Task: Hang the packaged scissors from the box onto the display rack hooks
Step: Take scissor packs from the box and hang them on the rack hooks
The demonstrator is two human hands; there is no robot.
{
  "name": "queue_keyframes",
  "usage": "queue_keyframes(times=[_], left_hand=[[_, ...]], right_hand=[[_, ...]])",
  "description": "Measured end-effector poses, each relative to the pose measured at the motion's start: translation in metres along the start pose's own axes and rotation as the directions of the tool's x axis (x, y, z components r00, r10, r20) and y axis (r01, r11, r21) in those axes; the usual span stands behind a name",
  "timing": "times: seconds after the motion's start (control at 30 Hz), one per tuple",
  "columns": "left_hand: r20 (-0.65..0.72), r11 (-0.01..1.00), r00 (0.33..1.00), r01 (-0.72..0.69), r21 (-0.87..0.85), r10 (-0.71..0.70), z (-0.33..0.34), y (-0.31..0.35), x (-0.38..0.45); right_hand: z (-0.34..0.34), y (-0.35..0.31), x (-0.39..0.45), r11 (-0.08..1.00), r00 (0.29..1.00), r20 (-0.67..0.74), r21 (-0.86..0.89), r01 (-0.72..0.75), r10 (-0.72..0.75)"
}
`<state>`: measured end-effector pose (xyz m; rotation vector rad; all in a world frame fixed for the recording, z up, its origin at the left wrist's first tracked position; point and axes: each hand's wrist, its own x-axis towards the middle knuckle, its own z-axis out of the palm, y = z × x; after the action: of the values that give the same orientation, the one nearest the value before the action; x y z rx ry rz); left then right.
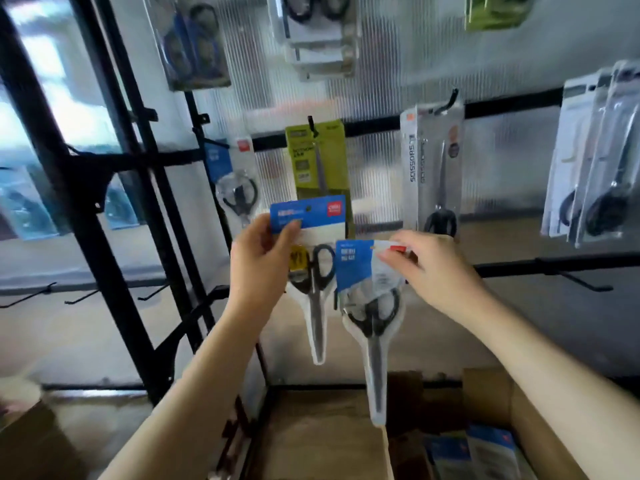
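My left hand (pixel 258 261) pinches the blue top card of one scissors pack (pixel 310 258), with my thumb on the front. The pack hangs straight down, blades at 6 o'clock. Just beside it, at 3 o'clock, my right hand (pixel 429 271) pinches the top corner of a second scissors pack (pixel 369 306). This one tilts a little and hangs lower. Both packs are up in the air in front of the black display rack (pixel 110 209). At 12 o'clock from my hands, a green pack (pixel 317 157) and a grey pack (pixel 434 168) hang on hooks. An empty hook (pixel 575 280) sticks out at 3 o'clock from my right hand. Down at 5 o'clock the cardboard box (pixel 491 403) sits open, with more blue packs (pixel 478 452) inside.
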<state>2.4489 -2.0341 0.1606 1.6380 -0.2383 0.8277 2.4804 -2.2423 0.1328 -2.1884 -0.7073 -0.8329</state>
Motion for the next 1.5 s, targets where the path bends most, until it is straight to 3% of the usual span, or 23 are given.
queue_keyframes(times=[0.1, 0.3, 0.6, 1.03, 1.3, 1.5], left_hand=[[-0.107, 0.999, 0.993, -0.052, 0.016, 0.053, -0.028, 0.013, 0.019], [-0.253, 1.000, 0.967, -0.012, 0.006, 0.013, -0.070, 0.026, 0.063], [-0.244, 1.000, 0.969, 0.023, -0.014, -0.026, -0.092, 0.032, 0.114], [-0.261, 0.986, 0.957, 0.088, -0.144, -0.124, -0.078, 0.015, 0.139], [-0.224, 0.979, 0.954, 0.188, -0.079, -0.201, -0.072, -0.003, 0.156], [-0.217, 0.981, 0.962, 0.183, 0.068, -0.165, -0.070, -0.016, 0.170]], right_hand=[[0.015, -0.032, 0.019, 0.995, 0.994, -0.101, 0.087, 0.044, -0.035], [0.044, -0.085, 0.063, 0.975, 0.986, -0.119, 0.179, 0.133, -0.113], [0.050, -0.115, 0.120, 0.968, 0.971, -0.188, 0.175, 0.182, -0.148], [0.047, -0.107, 0.132, 0.989, 0.987, -0.062, -0.001, 0.151, -0.150], [0.044, -0.113, 0.145, 0.986, 0.986, -0.042, -0.047, 0.159, -0.161], [0.049, -0.118, 0.149, 0.982, 0.984, -0.030, -0.071, 0.174, -0.177]])
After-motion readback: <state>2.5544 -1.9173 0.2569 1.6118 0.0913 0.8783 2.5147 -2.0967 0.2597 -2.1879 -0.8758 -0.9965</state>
